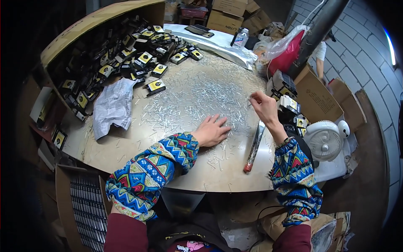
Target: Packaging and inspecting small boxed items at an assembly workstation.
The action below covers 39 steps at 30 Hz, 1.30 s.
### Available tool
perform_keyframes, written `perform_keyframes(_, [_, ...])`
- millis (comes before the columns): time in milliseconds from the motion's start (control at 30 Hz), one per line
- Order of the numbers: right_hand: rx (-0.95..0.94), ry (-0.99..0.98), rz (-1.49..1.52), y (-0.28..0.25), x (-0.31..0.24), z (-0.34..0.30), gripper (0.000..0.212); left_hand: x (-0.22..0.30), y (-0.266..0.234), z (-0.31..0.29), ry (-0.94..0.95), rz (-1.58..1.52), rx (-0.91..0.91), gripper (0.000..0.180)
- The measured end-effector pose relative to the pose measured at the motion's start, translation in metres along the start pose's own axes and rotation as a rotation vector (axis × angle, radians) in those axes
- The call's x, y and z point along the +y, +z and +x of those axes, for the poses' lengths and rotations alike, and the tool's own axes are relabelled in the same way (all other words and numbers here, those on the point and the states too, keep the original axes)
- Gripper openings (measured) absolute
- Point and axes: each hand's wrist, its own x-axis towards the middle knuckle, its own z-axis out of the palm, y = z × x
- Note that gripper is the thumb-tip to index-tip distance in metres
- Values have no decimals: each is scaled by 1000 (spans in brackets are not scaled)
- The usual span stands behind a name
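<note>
Many thin, silvery bent wire pieces [210, 97] lie scattered over the metal-topped table [138, 145]. My left hand [212, 131] rests palm down among them near the middle, fingers spread. To its right, my right hand [265, 110] is held with curled fingers, thumb and fingertips close together. What is between those fingertips, if anything, is too small to make out. Below that hand lies a long narrow tool [254, 148] with a flat metal end and a reddish tip at its near end. Patterned sleeve covers reach up both my forearms.
At the back left, small black-and-yellow boxes [145, 59] spill from a large carton [100, 17]; a crumpled pale cloth [113, 108] lies before them. More boxes [289, 105] and a white fan [325, 140] stand right. A carton of dark strips [88, 206] sits lower left. Another person [321, 52] is behind.
</note>
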Motion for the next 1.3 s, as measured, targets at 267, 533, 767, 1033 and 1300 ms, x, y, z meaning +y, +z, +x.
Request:
perform_keyframes(267, [80, -206, 23, 27, 0, 16, 21, 0, -40, -73, -74, -292, 223, 41])
perform_keyframes(533, [212, -327, 47, 75, -72, 39, 18, -67, -114, -205, -478, 591, 698, 32])
perform_keyframes(767, [-60, -353, 42, 96, -104, 59, 14, -143, -165, -235, -673, 443, 801, 23])
perform_keyframes(1033, [83, -210, 271, 111, -115, 58, 16, -217, -237, -158, -616, 766, 677, 44])
perform_keyframes(1300, [-207, -219, 133, 110, -91, 57, 17, -213, -111, -69, -598, 152, 157, 61])
